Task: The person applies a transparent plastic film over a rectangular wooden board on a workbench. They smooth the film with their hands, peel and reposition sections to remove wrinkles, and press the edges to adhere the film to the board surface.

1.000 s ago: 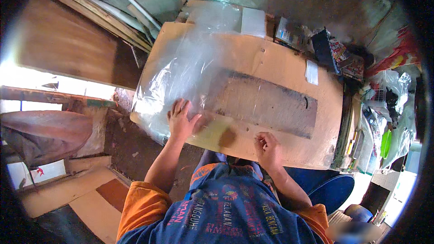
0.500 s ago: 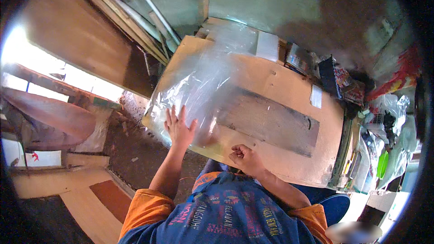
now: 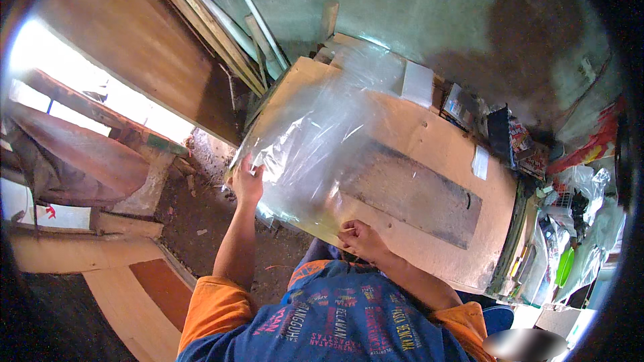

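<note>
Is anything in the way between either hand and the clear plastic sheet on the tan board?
Nothing visible is. The left hand is at the left side of the clear plastic sheet, the right hand by its near edge, with no object between.

1. Clear plastic sheet [image 3: 312, 137]: thin, glossy, wrinkled, streaked with bright reflections.
2. It lies spread across the left part of the tan worktop [image 3: 495, 228], slightly overhanging the near-left edge.

Room right of plastic sheet [image 3: 312, 137]; dark box [image 3: 498, 135] beyond.
</note>
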A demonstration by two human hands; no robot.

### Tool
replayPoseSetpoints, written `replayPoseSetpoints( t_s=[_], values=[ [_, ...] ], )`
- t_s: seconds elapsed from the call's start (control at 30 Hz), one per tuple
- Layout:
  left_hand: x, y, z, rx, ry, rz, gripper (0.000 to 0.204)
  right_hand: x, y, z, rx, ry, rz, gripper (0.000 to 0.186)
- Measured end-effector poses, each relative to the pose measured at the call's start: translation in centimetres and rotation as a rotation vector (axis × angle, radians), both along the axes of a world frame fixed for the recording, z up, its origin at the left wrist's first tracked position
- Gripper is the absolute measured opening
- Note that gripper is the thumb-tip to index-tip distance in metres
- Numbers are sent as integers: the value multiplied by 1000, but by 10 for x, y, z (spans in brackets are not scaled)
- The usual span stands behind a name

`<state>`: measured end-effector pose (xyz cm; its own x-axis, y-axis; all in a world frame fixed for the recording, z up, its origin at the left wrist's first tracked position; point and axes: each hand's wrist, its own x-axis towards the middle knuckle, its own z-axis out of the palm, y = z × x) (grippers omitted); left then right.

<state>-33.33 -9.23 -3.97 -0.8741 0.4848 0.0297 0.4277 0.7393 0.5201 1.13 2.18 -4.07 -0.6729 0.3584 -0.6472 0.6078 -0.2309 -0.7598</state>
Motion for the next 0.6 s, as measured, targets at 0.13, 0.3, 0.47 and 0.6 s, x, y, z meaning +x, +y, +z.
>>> replayPoseSetpoints(
  t_s=[0.13,0.3,0.47,0.6],
  values=[
    [0,8,11,233,-75,-85,31,-10,3,17,-21,-1,-3,55],
    [1,17,29,547,-351,-142,20,-21,7,15,-23,70,-31,55],
    [7,24,60,813,-594,-134,19,-39,11,31,-139,90,-126,47],
    [17,24,85,1019,-836,-143,16,-48,8,25,-367,163,-214,48]
  ],
)
